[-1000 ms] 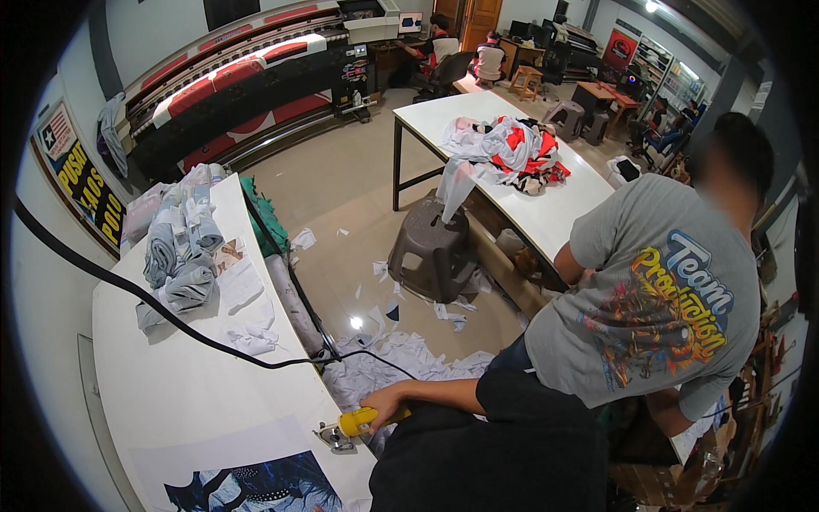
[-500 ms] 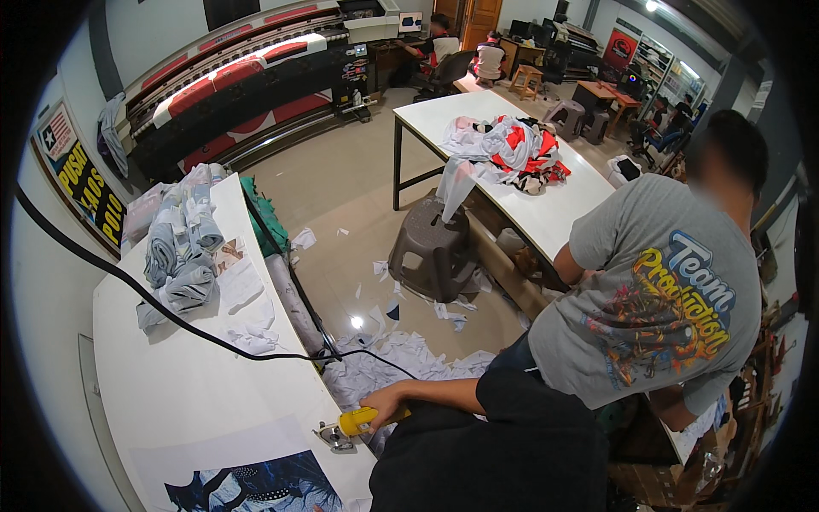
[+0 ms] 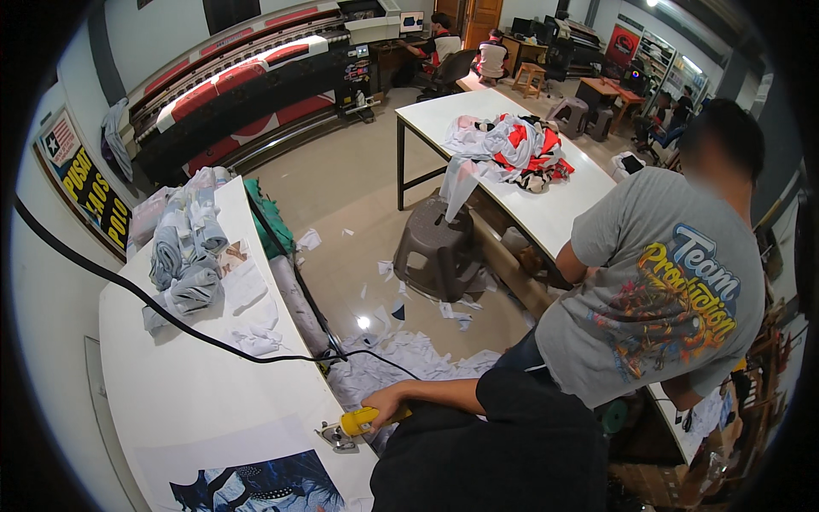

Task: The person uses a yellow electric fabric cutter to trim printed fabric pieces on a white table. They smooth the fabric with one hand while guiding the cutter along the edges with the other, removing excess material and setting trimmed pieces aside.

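My right hand (image 3: 386,404) is wrapped around the yellow body of a hand-held electric fabric cutter (image 3: 356,421). The cutter's metal base rests at the right edge of the white table (image 3: 213,375). Left of and below it, a white sheet bears a dark blue printed pattern (image 3: 260,484); the lower part runs out of the picture. A small bit of my left hand (image 3: 320,509) shows at the bottom edge beside the print, its fingers mostly hidden.
A black cable (image 3: 162,309) crosses the table. Rolled grey garments (image 3: 183,264) lie at its far end. White scraps (image 3: 397,354) cover the floor beside it. A co-worker in a grey shirt (image 3: 665,273) stands close on the right. Beyond are a stool (image 3: 435,247) and another white table (image 3: 426,119).
The whole view has shifted slightly. My right hand and the cutter stay in place at the table edge. The co-worker's head and lower arm have moved a little.
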Available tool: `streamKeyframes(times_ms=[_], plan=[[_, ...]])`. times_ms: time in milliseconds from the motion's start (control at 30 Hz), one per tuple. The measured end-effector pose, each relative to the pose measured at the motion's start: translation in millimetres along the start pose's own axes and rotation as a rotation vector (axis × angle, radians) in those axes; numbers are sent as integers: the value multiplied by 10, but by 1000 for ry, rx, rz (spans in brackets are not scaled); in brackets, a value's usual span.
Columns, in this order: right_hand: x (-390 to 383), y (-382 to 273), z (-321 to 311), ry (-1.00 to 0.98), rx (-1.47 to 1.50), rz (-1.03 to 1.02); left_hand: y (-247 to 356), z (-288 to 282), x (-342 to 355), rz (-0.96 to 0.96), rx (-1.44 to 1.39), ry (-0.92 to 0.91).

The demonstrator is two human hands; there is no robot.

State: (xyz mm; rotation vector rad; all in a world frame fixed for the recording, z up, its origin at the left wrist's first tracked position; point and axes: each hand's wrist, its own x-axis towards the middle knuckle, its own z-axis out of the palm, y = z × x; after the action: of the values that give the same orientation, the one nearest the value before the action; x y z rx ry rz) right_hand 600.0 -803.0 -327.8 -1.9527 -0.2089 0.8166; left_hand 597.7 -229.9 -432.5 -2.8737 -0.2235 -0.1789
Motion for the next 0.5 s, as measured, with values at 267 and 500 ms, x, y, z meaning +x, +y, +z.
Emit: streamKeyframes(times_ms=[267,500], plan=[[-10,83,-36,1,38,21,574,-1774,1411,96,-671,-372],[30,-11,-38,-29,43,-35,1325,-4912,1059,1280,-1734,-194]])
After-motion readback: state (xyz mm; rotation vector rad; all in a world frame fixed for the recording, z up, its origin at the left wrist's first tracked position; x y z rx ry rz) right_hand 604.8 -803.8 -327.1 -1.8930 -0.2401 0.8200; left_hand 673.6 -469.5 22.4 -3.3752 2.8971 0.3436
